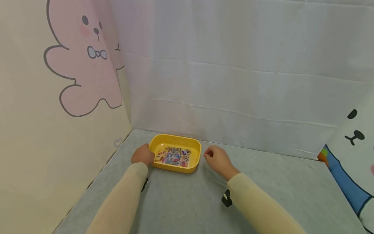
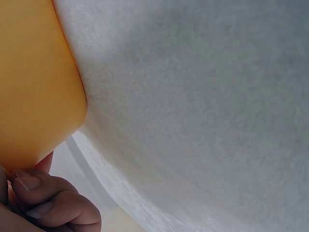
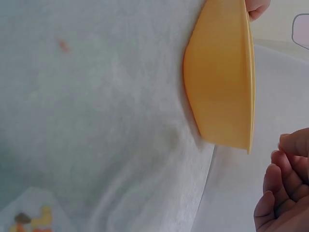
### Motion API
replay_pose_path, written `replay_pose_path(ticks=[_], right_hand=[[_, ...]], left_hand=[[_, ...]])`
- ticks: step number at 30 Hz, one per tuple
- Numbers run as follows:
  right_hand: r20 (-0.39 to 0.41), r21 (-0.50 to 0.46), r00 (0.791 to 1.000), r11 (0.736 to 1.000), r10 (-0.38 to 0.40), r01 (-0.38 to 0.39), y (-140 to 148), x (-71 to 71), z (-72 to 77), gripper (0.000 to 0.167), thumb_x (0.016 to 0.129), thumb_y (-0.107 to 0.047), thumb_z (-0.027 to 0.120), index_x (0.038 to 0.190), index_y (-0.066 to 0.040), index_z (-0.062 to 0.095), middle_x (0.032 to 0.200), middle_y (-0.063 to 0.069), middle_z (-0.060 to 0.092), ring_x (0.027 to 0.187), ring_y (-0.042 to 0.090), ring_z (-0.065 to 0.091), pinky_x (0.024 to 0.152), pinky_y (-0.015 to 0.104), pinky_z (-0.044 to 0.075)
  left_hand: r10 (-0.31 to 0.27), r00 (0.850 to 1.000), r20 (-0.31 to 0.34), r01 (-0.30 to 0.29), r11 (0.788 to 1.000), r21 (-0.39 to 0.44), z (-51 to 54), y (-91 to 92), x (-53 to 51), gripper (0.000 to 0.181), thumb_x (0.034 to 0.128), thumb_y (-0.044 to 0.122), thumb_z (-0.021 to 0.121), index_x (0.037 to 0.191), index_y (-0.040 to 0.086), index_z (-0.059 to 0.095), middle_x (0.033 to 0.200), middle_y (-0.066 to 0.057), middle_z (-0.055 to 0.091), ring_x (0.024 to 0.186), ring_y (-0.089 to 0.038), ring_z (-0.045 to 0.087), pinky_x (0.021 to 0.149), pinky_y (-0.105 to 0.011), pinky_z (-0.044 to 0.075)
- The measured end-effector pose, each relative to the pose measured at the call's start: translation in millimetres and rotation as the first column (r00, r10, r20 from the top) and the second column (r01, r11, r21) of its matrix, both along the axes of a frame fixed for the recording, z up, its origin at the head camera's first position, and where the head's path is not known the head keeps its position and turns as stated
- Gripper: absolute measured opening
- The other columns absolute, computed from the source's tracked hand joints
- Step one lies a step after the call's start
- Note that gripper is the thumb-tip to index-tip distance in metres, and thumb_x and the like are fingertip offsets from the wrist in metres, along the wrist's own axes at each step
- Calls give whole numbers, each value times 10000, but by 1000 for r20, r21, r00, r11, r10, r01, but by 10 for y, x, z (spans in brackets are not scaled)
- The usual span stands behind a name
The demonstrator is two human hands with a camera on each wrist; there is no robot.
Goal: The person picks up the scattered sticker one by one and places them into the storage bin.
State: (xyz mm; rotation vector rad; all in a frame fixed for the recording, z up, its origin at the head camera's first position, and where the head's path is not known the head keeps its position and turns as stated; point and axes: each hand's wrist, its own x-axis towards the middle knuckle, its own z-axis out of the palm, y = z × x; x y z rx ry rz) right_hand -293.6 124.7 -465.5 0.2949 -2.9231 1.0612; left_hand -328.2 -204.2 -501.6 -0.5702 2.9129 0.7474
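Note:
A yellow plastic tray (image 1: 193, 165) sits on the grey tabletop, with many small, colourful printed pieces (image 1: 175, 157) lying flat inside; what they are is too small to tell. My left hand (image 1: 143, 154) grips the tray's left rim, and in the left wrist view the curled fingers (image 2: 63, 205) are at the edge of the yellow wall (image 2: 38, 82). Just off the tray's right side hovers my right hand (image 1: 217, 161). In the right wrist view its fingers (image 3: 273, 179) are loosely bent, apart from the tray (image 3: 219, 82), with nothing visible in them.
Behind the tray hangs a white cloth wall (image 1: 233, 81), close to the table's back edge. A cream wall with a pink bear (image 1: 87, 65) stands at left. A printed cartoon panel (image 1: 350, 182) borders the right. A whitish patch with coloured marks (image 3: 34, 217) shows low in the right wrist view.

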Motion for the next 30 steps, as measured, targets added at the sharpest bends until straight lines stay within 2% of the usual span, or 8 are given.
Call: replay_pose_path(ticks=[4, 10, 17, 21, 25, 30], right_hand=[[-10, 9, 1000, 1000, 15, -15, 162, 69, -7, 67, 968, -178, 709, 914, -142, 691, 825, -21, 610, 755, 179, 548, 712, 373, 497], [0, 28, 1000, 1000, -8, 8, 480, 165, -34, 60, 983, -189, 699, 948, -141, 690, 861, -19, 620, 781, 173, 555, 715, 386, 505], [-49, 83, 999, 997, 6, -2, 868, 374, -26, 60, 987, -192, 690, 985, -132, 688, 889, -17, 612, 775, 173, 533, 705, 397, 479], [-51, 133, 999, 991, 8, -2, 1054, 482, -37, 118, 979, -210, 702, 1035, -107, 687, 923, -5, 619, 790, 174, 540, 712, 407, 487], [-42, 176, 999, 984, 1, 7, 1198, 558, -47, 192, 970, -224, 711, 1091, -78, 681, 958, 14, 631, 812, 183, 558, 714, 418, 500], [7, 204, 1000, 979, -13, 12, 1313, 655, -35, 289, 954, -218, 729, 1151, -15, 673, 1005, 61, 641, 855, 219, 579, 736, 454, 511]], left_hand=[[4, 1000, 3, -4, 1000, 5, 11, 1, 12, 501, 946, 153, 599, 1406, -39, 544, 1214, -219, 675, 970, -332, 629, 902, -537, 522], [6, 1000, 4, -6, 1000, 14, 28, 28, 30, 512, 954, 150, 590, 1429, -32, 533, 1253, -225, 662, 992, -335, 620, 929, -542, 513], [12, 1000, 6, -13, 1000, 21, 73, 53, 45, 494, 950, 140, 593, 1409, -36, 543, 1220, -221, 668, 970, -333, 614, 915, -533, 515], [11, 1000, 5, -11, 1000, 16, 99, 52, 44, 497, 950, 138, 585, 1412, -39, 541, 1227, -223, 666, 977, -336, 615, 919, -536, 514], [10, 1000, -4, -10, 1000, 6, 78, 34, 30, 495, 950, 142, 580, 1409, -40, 544, 1221, -222, 669, 972, -334, 617, 913, -536, 513], [15, 1000, 0, -15, 1000, 11, 50, 32, 22, 489, 949, 143, 596, 1404, -30, 552, 1210, -214, 674, 958, -331, 617, 906, -533, 518]])
